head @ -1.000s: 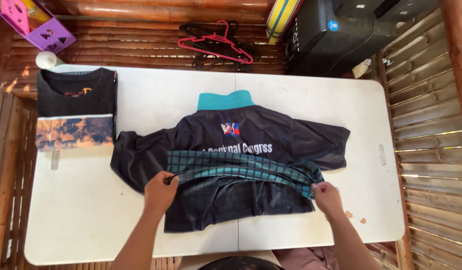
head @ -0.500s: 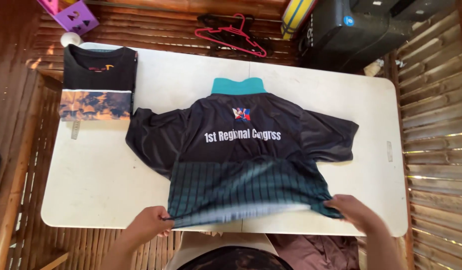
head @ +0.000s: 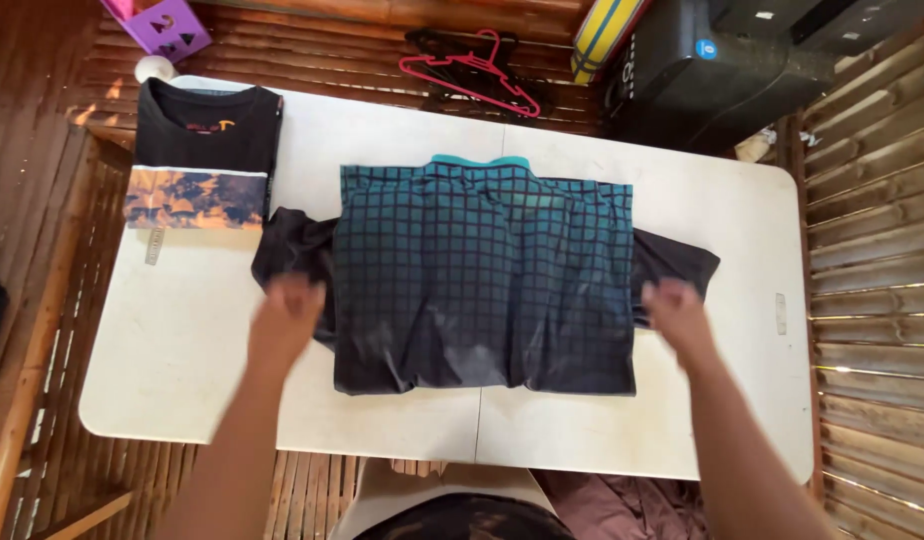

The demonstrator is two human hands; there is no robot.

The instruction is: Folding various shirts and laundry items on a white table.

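Jersey (head: 482, 275), dark with a teal grid pattern, lies on the middle of a white folding table (head: 182, 380), its lower half folded up over the top so the hem reaches the teal collar, which peeks out at the far edge. That first fold looks done; both dark sleeves stick out at the sides and the fabric is wrinkled near the front edge, so the sides seem left to fold in and the cloth to smooth. The left hand (head: 285, 318) hovers at the left edge of the folded body, by the left sleeve, fingers loose and holding nothing. The right hand (head: 675, 312) sits at the right edge, by the right sleeve, blurred, also loose and empty as far as can be told. A folded black shirt (head: 204, 160) with an orange band rests at the table's far left corner, well apart from the jersey. Beyond the table, pink and black hangers (head: 472, 72) lie on the bamboo slats beside a black case (head: 722, 70). Nothing lies between the hands and the sleeves.
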